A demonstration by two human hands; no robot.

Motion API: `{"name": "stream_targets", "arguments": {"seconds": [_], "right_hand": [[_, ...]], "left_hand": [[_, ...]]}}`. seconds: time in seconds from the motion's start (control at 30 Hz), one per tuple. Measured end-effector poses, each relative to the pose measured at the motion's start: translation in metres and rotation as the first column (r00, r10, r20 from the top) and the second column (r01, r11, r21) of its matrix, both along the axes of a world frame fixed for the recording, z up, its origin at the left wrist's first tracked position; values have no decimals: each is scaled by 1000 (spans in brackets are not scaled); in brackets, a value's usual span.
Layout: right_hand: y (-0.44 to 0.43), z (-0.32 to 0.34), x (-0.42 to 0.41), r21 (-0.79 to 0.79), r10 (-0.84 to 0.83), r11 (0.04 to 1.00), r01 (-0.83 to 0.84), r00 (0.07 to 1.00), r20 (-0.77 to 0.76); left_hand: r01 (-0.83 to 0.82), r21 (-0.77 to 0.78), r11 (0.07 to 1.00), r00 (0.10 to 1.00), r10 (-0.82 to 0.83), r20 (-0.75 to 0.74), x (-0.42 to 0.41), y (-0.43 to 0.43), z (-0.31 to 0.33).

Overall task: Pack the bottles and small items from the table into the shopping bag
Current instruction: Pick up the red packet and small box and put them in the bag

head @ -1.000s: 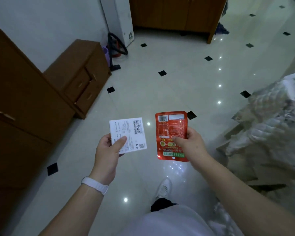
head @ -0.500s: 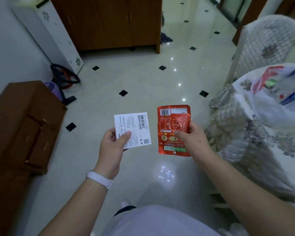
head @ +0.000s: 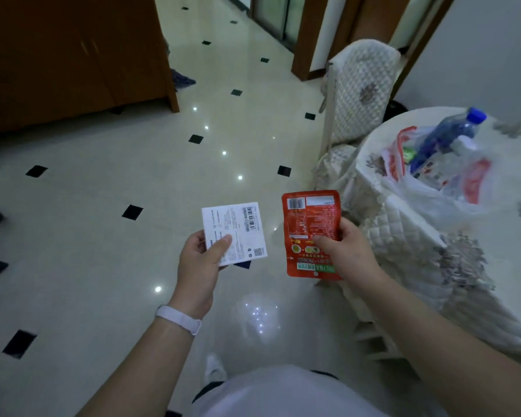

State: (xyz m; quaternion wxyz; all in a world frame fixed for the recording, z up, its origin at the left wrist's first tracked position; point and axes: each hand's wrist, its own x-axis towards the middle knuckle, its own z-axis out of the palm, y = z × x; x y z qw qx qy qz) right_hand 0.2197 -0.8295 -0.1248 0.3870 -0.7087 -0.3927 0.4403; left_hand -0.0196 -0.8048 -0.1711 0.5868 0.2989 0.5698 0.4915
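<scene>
Glossy red pouch pinched by R hand fingers, flat white box by L hand fingers.

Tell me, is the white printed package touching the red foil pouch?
Apart. The head view shows bare floor between the white printed package in the left hand and the red foil pouch in the right hand.

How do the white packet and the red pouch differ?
The white packet is white with black print; the red pouch is glossy red with green and yellow marks. The white packet is squarish, the red pouch taller. The left hand holds the white packet, the right hand the red pouch. Both show barcodes.
</scene>
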Motion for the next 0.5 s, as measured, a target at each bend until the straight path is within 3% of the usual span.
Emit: {"name": "stream_targets", "arguments": {"seconds": [0.27,0.5], "right_hand": [[51,8,-3,52,-203,979,199,976,81],[103,-18,39,25,-315,949,314,948,45]], "left_hand": [[247,13,969,969,-247,6,17,112,5],[402,-17,915,913,-403,-61,72,185,-9]]}}
